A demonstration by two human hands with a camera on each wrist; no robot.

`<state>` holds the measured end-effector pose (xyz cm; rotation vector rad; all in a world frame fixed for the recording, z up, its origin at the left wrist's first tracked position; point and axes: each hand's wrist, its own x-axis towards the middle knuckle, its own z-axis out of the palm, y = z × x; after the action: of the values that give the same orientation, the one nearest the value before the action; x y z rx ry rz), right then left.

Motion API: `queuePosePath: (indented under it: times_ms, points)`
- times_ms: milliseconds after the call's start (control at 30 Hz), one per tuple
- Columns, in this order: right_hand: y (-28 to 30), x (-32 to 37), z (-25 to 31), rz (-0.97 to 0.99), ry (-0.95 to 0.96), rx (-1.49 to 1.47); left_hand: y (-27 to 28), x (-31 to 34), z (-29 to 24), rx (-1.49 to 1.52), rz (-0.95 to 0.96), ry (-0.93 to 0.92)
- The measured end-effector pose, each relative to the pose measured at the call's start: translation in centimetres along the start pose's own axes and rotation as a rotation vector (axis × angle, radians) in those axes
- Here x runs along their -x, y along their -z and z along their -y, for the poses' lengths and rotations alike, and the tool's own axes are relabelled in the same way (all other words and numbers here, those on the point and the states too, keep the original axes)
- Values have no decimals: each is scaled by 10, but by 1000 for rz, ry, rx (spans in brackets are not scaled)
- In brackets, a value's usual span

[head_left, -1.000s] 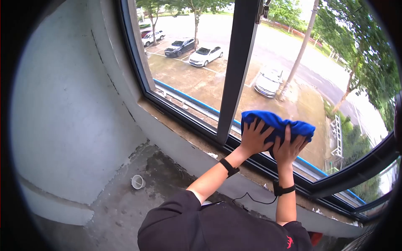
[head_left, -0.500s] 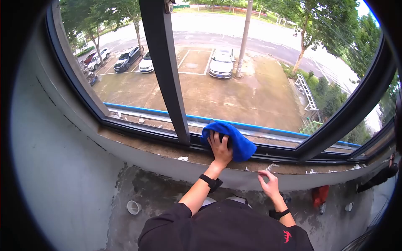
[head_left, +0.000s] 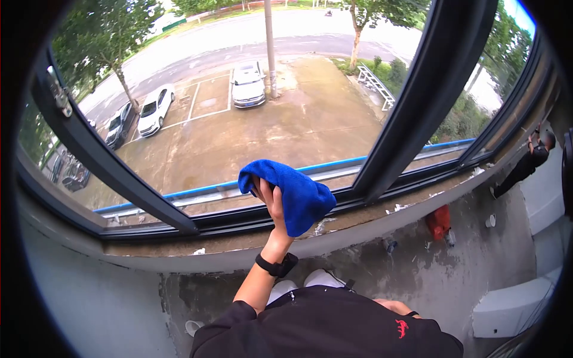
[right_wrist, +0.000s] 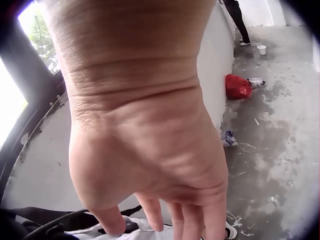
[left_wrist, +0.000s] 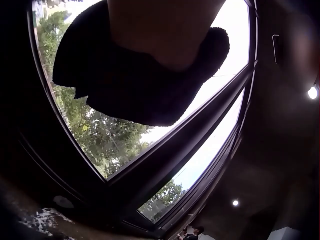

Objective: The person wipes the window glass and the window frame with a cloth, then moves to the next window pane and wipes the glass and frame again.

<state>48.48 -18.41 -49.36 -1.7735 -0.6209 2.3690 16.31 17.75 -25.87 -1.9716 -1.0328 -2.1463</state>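
My left hand [head_left: 273, 206] grips a blue cloth [head_left: 304, 200], with its fingers partly hidden under the folds. The cloth hangs over the hand in front of the lower window pane, overlapping the dark frame in the head view. In the left wrist view the cloth [left_wrist: 125, 90] shows as a dark shape against the bright glass. Down beside my torso is my right hand [head_left: 391, 305], mostly covered by the black shirt in the head view. The right wrist view shows that hand [right_wrist: 150, 145] from the palm side, fingers loosely extended and holding nothing.
Dark window frame bars [head_left: 430, 89] divide the glass above a rough sill [head_left: 233, 241] with white debris. A red bag [head_left: 439, 222] and a white cup [head_left: 490, 221] are on the concrete floor to the right. Another person [head_left: 525, 158] stands by the window farther along.
Both hands pressed the cloth against the window at first. The right hand let go and dropped to my side; the left hand lowered the cloth. The head view has turned right.
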Motion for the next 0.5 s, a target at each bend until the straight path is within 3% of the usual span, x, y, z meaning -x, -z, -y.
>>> queuePosePath:
  times_ms: [67, 133, 233, 300, 367, 400, 500]
  points:
    - [3, 56, 1, 29, -166, 52, -24, -9, -17, 35, 9, -73]
    - [12, 94, -6, 49, -149, 52, -53, -13, -27, 38, 55, -141]
    - [36, 142, -15, 115, -88, 70, -97, -21, -52, 162, -40, -242]
    - [58, 159, -17, 155, -43, 88, -113, -33, -83, 133, 58, -198]
    - [93, 126, -16, 100, -85, 42, -132, -30, -96, 161, 108, -164]
    - [90, 133, 11, 45, -1, 128, -139, -29, -103, 189, 159, -128]
    - [45, 201, 166, -195, 171, 380, -159, -25, -111, 157, 195, -150]
